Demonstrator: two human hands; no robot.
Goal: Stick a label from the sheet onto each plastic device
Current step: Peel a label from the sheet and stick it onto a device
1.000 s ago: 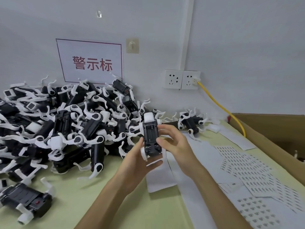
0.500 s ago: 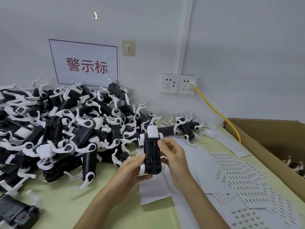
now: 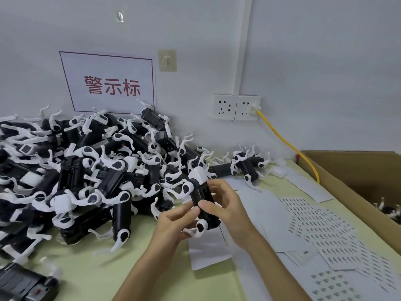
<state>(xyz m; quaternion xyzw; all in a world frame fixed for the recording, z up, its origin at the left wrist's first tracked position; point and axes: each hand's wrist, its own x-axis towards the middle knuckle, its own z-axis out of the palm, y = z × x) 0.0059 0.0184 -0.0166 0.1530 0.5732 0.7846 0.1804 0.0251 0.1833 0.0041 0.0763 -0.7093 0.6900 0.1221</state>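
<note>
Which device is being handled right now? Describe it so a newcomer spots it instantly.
Find the big pile of black-and-white devices on the left of the green table. At its right edge, the left hand and right hand grip one device between them. Unlike its neighbours, it is held off the table, white cap toward the wall.

Wall sign [image 3: 108, 83], sockets [image 3: 224, 106] — yellow cable [image 3: 289, 144] plugged in; cardboard box [image 3: 351, 168].

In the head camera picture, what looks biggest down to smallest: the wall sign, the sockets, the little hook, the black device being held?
1. Sign, clearly largest.
2. Sockets and device look about alike; the device is nearer the camera, so I won't rank them.
3. Hook, smallest.
</note>
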